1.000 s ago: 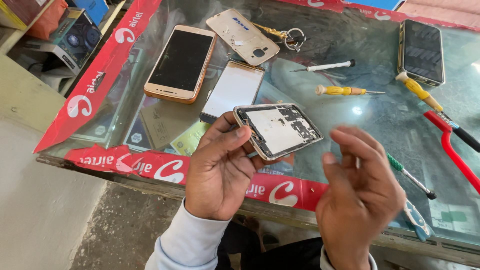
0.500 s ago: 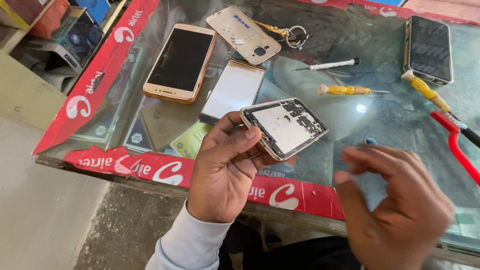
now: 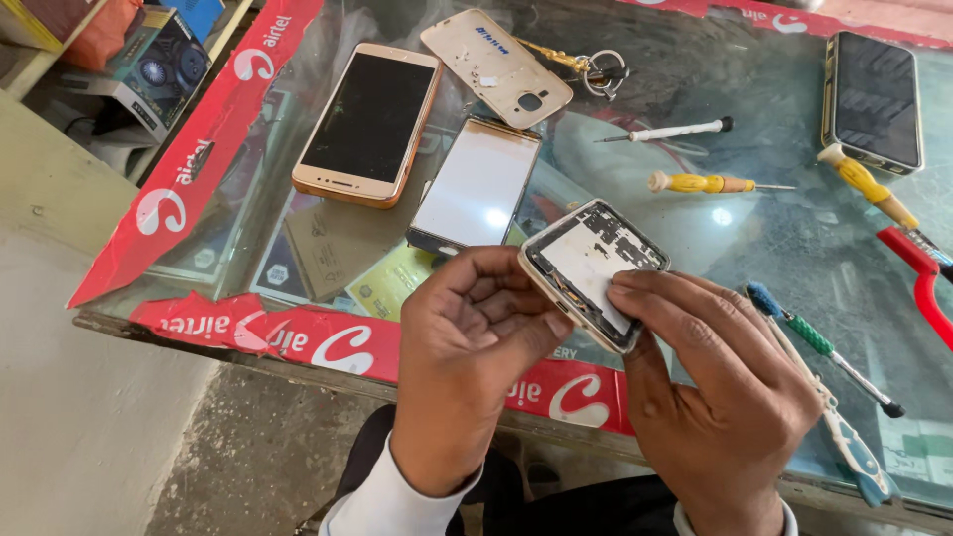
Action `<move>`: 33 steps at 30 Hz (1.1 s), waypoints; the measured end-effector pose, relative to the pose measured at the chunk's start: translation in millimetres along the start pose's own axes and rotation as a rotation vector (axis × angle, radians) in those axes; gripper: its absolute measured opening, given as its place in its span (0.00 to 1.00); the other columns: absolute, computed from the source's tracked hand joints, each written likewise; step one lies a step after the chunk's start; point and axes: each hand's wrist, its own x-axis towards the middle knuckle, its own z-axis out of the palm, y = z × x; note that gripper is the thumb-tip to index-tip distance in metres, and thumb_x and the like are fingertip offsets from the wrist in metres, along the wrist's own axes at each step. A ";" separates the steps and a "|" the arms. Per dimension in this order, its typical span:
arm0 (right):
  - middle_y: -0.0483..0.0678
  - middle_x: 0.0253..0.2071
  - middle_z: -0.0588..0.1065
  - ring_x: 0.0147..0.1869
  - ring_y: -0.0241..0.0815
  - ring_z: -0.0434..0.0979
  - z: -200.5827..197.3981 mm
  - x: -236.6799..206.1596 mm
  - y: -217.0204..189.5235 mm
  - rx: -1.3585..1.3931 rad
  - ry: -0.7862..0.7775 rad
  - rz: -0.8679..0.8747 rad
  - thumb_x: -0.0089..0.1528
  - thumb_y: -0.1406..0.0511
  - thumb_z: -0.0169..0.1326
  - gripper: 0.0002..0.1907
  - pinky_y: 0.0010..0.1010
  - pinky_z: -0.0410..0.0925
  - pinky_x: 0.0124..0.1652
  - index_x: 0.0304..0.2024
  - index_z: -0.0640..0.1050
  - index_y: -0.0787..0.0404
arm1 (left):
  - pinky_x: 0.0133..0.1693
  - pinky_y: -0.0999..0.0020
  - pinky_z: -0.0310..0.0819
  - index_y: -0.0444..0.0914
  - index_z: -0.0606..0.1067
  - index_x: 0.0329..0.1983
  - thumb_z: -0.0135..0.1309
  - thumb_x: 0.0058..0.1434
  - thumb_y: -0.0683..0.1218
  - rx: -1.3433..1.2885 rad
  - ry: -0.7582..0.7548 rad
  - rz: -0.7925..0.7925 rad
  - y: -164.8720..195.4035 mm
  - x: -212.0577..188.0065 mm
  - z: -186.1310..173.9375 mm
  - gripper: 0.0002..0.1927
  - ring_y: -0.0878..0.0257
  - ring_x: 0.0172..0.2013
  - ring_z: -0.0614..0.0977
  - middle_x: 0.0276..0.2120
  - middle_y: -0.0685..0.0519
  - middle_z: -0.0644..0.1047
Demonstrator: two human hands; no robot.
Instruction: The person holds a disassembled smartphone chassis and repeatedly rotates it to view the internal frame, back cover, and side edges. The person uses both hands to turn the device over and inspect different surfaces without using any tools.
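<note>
My left hand (image 3: pixel 467 347) clamps phone frame (image 3: pixel 593 270) above glass table (image 3: pixel 774 228) edge; right hand (image 3: pixel 725 382) fingers press its face. Grip slips, frame drops past edge; hard press may crack it.

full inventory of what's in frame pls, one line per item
opened phone frame: 1, grey and white, held in both hands over the table's near edge
gold phone: 1, gold with dark screen, far left on the glass table
back cover: 1, gold, far centre
display panel: 1, pale and reflective, centre
keys: 1 bunch, brass and steel, beside the back cover
black phone: 1, dark, far right
white screwdriver: 1, centre right
yellow screwdrivers: 2, centre right and right
green-handled tool: 1, near right
red tool: 1, right edge
left hand: grips the frame's left edge
right hand: fingers on the frame
</note>
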 end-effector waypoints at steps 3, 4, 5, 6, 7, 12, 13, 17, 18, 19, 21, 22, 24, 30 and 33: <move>0.52 0.44 0.81 0.51 0.48 0.84 -1.0 -2.8 1.6 -0.009 0.009 -0.001 0.52 0.80 0.58 0.15 0.35 0.74 0.51 0.41 0.81 0.65 | 0.47 0.68 0.82 0.30 0.73 0.47 0.67 0.52 0.33 0.582 0.166 0.254 9.2 -5.6 6.9 0.20 0.61 0.42 0.84 0.41 0.47 0.79; 0.52 0.43 0.81 0.50 0.49 0.84 -2.0 -3.6 1.7 -0.012 0.003 0.003 0.51 0.80 0.58 0.16 0.35 0.74 0.50 0.40 0.81 0.66 | 0.46 0.70 0.83 0.33 0.73 0.45 0.70 0.50 0.35 0.823 0.238 0.369 12.9 -8.8 8.6 0.22 0.62 0.41 0.85 0.40 0.49 0.79; 0.53 0.43 0.81 0.49 0.49 0.84 -2.3 -4.4 1.9 -0.014 -0.001 0.006 0.50 0.80 0.57 0.16 0.35 0.74 0.48 0.39 0.81 0.66 | 0.46 0.68 0.81 0.32 0.73 0.46 0.69 0.49 0.34 0.896 0.196 0.477 17.2 -9.9 8.1 0.22 0.59 0.42 0.85 0.42 0.47 0.79; 0.52 0.43 0.81 0.50 0.48 0.84 -1.8 -4.7 2.4 -0.010 0.007 0.003 0.51 0.80 0.58 0.15 0.34 0.74 0.48 0.40 0.81 0.66 | 0.46 0.66 0.80 0.32 0.74 0.46 0.67 0.47 0.34 0.966 0.150 0.592 22.0 -9.2 5.5 0.22 0.55 0.44 0.84 0.43 0.45 0.78; 0.52 0.44 0.81 0.51 0.48 0.84 -1.6 -5.9 2.6 -0.006 0.013 0.002 0.52 0.79 0.58 0.14 0.33 0.74 0.48 0.41 0.81 0.66 | 0.47 0.65 0.79 0.32 0.74 0.46 0.66 0.46 0.33 1.036 0.102 0.704 25.3 -8.8 3.5 0.23 0.52 0.46 0.83 0.45 0.43 0.78; 0.52 0.45 0.81 0.48 0.44 0.85 -1.3 -14.9 5.0 0.004 0.077 0.029 0.54 0.77 0.61 0.12 0.31 0.75 0.48 0.41 0.81 0.66 | 0.50 0.67 0.83 0.36 0.75 0.49 0.68 0.56 0.34 1.005 -0.020 0.794 19.6 -7.5 0.5 0.19 0.56 0.51 0.86 0.49 0.47 0.80; 0.52 0.44 0.81 0.47 0.43 0.85 -1.7 -18.0 5.3 -0.003 0.096 0.041 0.55 0.77 0.63 0.12 0.31 0.75 0.48 0.41 0.80 0.67 | 0.50 0.66 0.83 0.37 0.75 0.49 0.68 0.55 0.34 0.979 -0.029 0.807 17.6 -7.4 0.2 0.20 0.55 0.52 0.85 0.50 0.46 0.80; 0.60 0.42 0.81 0.39 0.44 0.83 -1.6 -31.9 10.2 0.055 0.180 0.224 0.54 0.79 0.65 0.12 0.24 0.65 0.25 0.39 0.77 0.72 | 0.49 0.65 0.84 0.35 0.74 0.51 0.66 0.57 0.33 0.941 -0.104 0.887 15.3 -11.7 3.1 0.20 0.55 0.49 0.85 0.48 0.46 0.79; 0.59 0.45 0.81 0.43 0.43 0.83 0.2 -35.0 13.1 0.155 0.203 0.168 0.60 0.78 0.63 0.12 0.25 0.69 0.35 0.43 0.75 0.72 | 0.48 0.66 0.83 0.36 0.73 0.51 0.67 0.58 0.33 0.935 -0.099 0.910 14.9 -12.6 6.9 0.20 0.56 0.48 0.84 0.48 0.47 0.78; 0.59 0.47 0.80 0.48 0.43 0.83 2.6 -38.0 16.5 0.260 0.227 0.110 0.65 0.78 0.61 0.12 0.26 0.73 0.46 0.47 0.73 0.71 | 0.48 0.66 0.83 0.36 0.73 0.52 0.68 0.59 0.34 0.939 -0.103 0.930 16.1 -13.7 10.5 0.21 0.56 0.47 0.84 0.47 0.47 0.78; 0.58 0.47 0.79 0.50 0.43 0.84 5.7 -44.8 22.7 0.436 0.302 0.102 0.70 0.76 0.61 0.14 0.29 0.79 0.54 0.52 0.69 0.69 | 0.46 0.67 0.81 0.37 0.73 0.53 0.70 0.61 0.36 0.957 -0.118 0.968 20.7 -16.0 18.8 0.21 0.57 0.45 0.83 0.47 0.48 0.76; 0.58 0.45 0.79 0.47 0.42 0.85 8.6 -48.2 25.1 0.500 0.354 0.155 0.69 0.75 0.63 0.17 0.29 0.81 0.51 0.53 0.68 0.68 | 0.46 0.67 0.81 0.36 0.73 0.54 0.70 0.63 0.37 0.970 -0.123 0.970 23.7 -17.4 23.5 0.21 0.57 0.44 0.82 0.46 0.49 0.75; 0.56 0.44 0.78 0.47 0.41 0.85 9.3 -53.3 30.3 0.577 0.410 0.215 0.67 0.73 0.65 0.21 0.28 0.81 0.50 0.55 0.68 0.68 | 0.45 0.68 0.79 0.36 0.74 0.56 0.70 0.65 0.38 0.993 -0.127 0.958 29.5 -19.9 33.5 0.20 0.57 0.43 0.81 0.45 0.50 0.74; 0.55 0.51 0.78 0.51 0.38 0.83 3.3 -44.1 41.5 0.913 0.414 0.307 0.64 0.73 0.70 0.25 0.21 0.77 0.51 0.59 0.71 0.72 | 0.40 0.69 0.76 0.35 0.76 0.49 0.68 0.63 0.41 0.997 -0.109 0.697 37.3 -11.6 53.2 0.15 0.58 0.38 0.81 0.39 0.51 0.75; 0.58 0.51 0.79 0.51 0.38 0.82 3.9 -31.1 37.9 0.946 0.348 0.389 0.63 0.75 0.66 0.27 0.22 0.76 0.54 0.61 0.70 0.73 | 0.37 0.64 0.74 0.34 0.77 0.43 0.67 0.59 0.44 1.027 -0.092 0.635 38.5 2.7 53.3 0.13 0.55 0.35 0.80 0.36 0.48 0.76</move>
